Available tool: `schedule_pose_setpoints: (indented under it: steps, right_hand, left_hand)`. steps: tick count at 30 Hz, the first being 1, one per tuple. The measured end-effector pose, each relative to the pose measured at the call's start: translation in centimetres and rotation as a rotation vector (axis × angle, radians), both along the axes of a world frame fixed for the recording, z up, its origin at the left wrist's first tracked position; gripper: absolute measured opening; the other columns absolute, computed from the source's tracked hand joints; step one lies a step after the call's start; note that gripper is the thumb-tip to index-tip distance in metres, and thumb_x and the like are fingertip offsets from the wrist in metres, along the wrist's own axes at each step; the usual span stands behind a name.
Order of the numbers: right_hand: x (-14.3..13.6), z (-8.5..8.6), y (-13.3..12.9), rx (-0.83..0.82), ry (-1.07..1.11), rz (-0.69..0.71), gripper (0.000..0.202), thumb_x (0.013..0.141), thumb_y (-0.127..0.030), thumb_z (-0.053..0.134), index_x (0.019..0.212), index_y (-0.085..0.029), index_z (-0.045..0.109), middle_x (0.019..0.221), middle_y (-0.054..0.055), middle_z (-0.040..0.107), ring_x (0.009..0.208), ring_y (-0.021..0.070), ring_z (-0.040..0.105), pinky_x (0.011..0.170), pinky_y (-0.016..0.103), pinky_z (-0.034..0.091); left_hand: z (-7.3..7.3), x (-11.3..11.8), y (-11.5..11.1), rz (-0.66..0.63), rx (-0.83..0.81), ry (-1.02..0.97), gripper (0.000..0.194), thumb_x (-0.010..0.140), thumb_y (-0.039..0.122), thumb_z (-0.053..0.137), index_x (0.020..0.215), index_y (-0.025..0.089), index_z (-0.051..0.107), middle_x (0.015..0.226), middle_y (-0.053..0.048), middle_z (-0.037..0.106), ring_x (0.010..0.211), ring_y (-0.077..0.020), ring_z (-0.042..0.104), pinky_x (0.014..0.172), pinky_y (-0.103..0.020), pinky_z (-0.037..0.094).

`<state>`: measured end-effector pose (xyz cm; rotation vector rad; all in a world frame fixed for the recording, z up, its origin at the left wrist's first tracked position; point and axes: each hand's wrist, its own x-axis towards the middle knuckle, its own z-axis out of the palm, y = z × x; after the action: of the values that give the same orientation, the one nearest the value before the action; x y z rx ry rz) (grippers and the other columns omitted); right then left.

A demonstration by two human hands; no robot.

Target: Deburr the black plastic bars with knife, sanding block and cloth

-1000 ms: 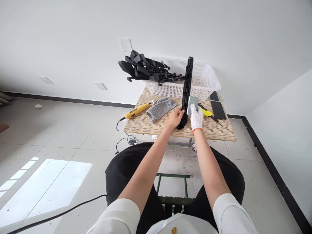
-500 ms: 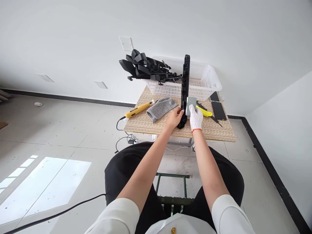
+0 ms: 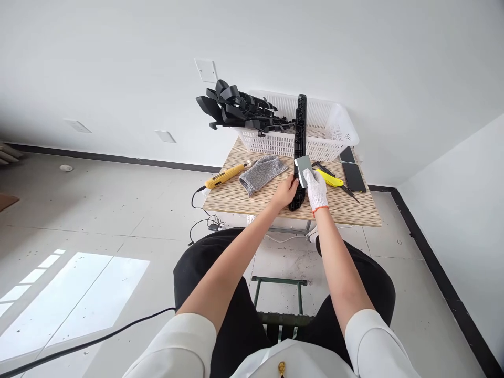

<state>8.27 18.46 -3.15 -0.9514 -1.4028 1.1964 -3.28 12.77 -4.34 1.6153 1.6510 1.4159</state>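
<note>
My bare left hand [image 3: 286, 192] grips a long black plastic strip [image 3: 300, 126] near its lower end. The strip points away from me, its far end over the white basket. In a white knitted glove, my right hand [image 3: 315, 189] is closed on a flat grey-green block [image 3: 303, 167], which lies against the strip's right side and partly over it. Just right of the glove is a yellow-handled cutter [image 3: 331, 179]. A grey cloth [image 3: 263, 174] lies to the left of my left hand.
The white basket [image 3: 334, 137] at the table's back holds several black parts [image 3: 240, 111] at its left. A yellow corded tool [image 3: 225, 176] lies on the wooden table [image 3: 236, 205] at left. Two phones, one here [image 3: 353, 177], and a black caliper [image 3: 349, 194] are at right.
The grey-green block has shifted left over the strip and tilted. The strip's far end sits slightly lower. The view has shifted a little.
</note>
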Motion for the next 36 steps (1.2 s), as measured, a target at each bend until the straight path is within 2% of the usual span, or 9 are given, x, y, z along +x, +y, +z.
schedule_pose_setpoints:
  steps: [3, 5, 7, 9, 13, 18, 29, 33, 36]
  right_hand:
    - [0.0, -0.1, -0.1, -0.016, -0.008, -0.001, 0.044, 0.081, -0.058, 0.062, 0.088, -0.015, 0.067, 0.079, 0.001, 0.063, 0.067, 0.0103, 0.052, 0.060, 0.022, 0.044]
    - [0.1, 0.0, -0.1, -0.025, -0.031, -0.060, 0.047, 0.081, -0.061, 0.062, 0.088, -0.015, 0.067, 0.079, 0.001, 0.062, 0.069, 0.0107, 0.053, 0.060, 0.022, 0.045]
    - [0.2, 0.0, -0.2, -0.065, -0.016, -0.122, 0.051, 0.081, -0.064, 0.060, 0.093, -0.015, 0.065, 0.081, 0.002, 0.062, 0.068, 0.0116, 0.055, 0.057, 0.023, 0.045]
    - [0.2, 0.0, -0.2, -0.091, 0.010, -0.111, 0.054, 0.082, -0.066, 0.057, 0.098, -0.015, 0.064, 0.081, 0.003, 0.062, 0.066, 0.0120, 0.055, 0.055, 0.024, 0.045]
    - [0.0, -0.1, -0.3, -0.023, -0.028, -0.015, 0.047, 0.083, -0.061, 0.060, 0.090, -0.015, 0.066, 0.083, 0.004, 0.064, 0.071, 0.0129, 0.057, 0.065, 0.026, 0.046]
    - [0.2, 0.0, -0.5, 0.041, -0.199, -0.102, 0.045, 0.084, -0.061, 0.059, 0.082, -0.017, 0.067, 0.080, 0.003, 0.066, 0.077, 0.0163, 0.059, 0.069, 0.027, 0.043]
    - [0.5, 0.5, -0.7, 0.081, -0.304, -0.159, 0.052, 0.084, -0.066, 0.056, 0.083, -0.016, 0.070, 0.081, 0.005, 0.068, 0.077, 0.0175, 0.060, 0.070, 0.027, 0.043]
    - [0.5, 0.0, -0.3, 0.066, -0.251, -0.142, 0.051, 0.084, -0.065, 0.056, 0.086, -0.016, 0.070, 0.082, 0.005, 0.068, 0.079, 0.0170, 0.060, 0.071, 0.026, 0.045]
    - [0.5, -0.5, 0.0, 0.015, -0.181, -0.121, 0.052, 0.084, -0.066, 0.054, 0.089, -0.017, 0.069, 0.078, 0.004, 0.066, 0.073, 0.0149, 0.060, 0.066, 0.024, 0.045]
  left_hand:
    - [-0.2, 0.0, -0.2, 0.000, -0.011, -0.008, 0.019, 0.098, 0.032, 0.048, 0.082, 0.022, 0.049, 0.080, -0.007, 0.063, 0.075, -0.0239, 0.058, 0.070, -0.032, 0.039]
    - [-0.3, 0.1, -0.2, 0.016, -0.009, 0.003, 0.019, 0.099, 0.031, 0.046, 0.083, 0.022, 0.049, 0.081, -0.008, 0.063, 0.076, -0.0251, 0.059, 0.070, -0.033, 0.039]
    - [-0.4, 0.2, -0.2, 0.024, -0.008, 0.014, 0.020, 0.100, 0.032, 0.045, 0.083, 0.022, 0.048, 0.081, -0.009, 0.064, 0.075, -0.0257, 0.060, 0.070, -0.034, 0.040]
    - [-0.4, 0.2, -0.2, 0.023, -0.015, 0.023, 0.021, 0.100, 0.033, 0.044, 0.083, 0.022, 0.048, 0.080, -0.008, 0.064, 0.074, -0.0256, 0.060, 0.070, -0.034, 0.040]
    - [-0.3, 0.2, -0.3, 0.024, -0.034, 0.059, 0.017, 0.100, 0.029, 0.042, 0.087, 0.021, 0.049, 0.083, -0.009, 0.065, 0.078, -0.0257, 0.061, 0.071, -0.034, 0.042]
    - [0.1, 0.2, -0.6, 0.047, -0.074, 0.089, 0.019, 0.101, 0.031, 0.038, 0.096, 0.020, 0.053, 0.090, -0.010, 0.068, 0.088, -0.0276, 0.064, 0.078, -0.036, 0.046]
    - [0.0, 0.3, -0.5, 0.057, -0.075, 0.109, 0.020, 0.102, 0.031, 0.039, 0.100, 0.019, 0.055, 0.096, -0.012, 0.069, 0.095, -0.0289, 0.065, 0.085, -0.038, 0.047]
    - [0.2, 0.3, -0.6, 0.051, -0.075, 0.115, 0.022, 0.102, 0.032, 0.038, 0.101, 0.019, 0.055, 0.099, -0.012, 0.069, 0.098, -0.0296, 0.066, 0.085, -0.038, 0.047]
    - [0.2, 0.2, -0.6, 0.050, -0.079, 0.117, 0.022, 0.102, 0.034, 0.038, 0.098, 0.019, 0.054, 0.099, -0.012, 0.069, 0.095, -0.0295, 0.066, 0.083, -0.038, 0.046]
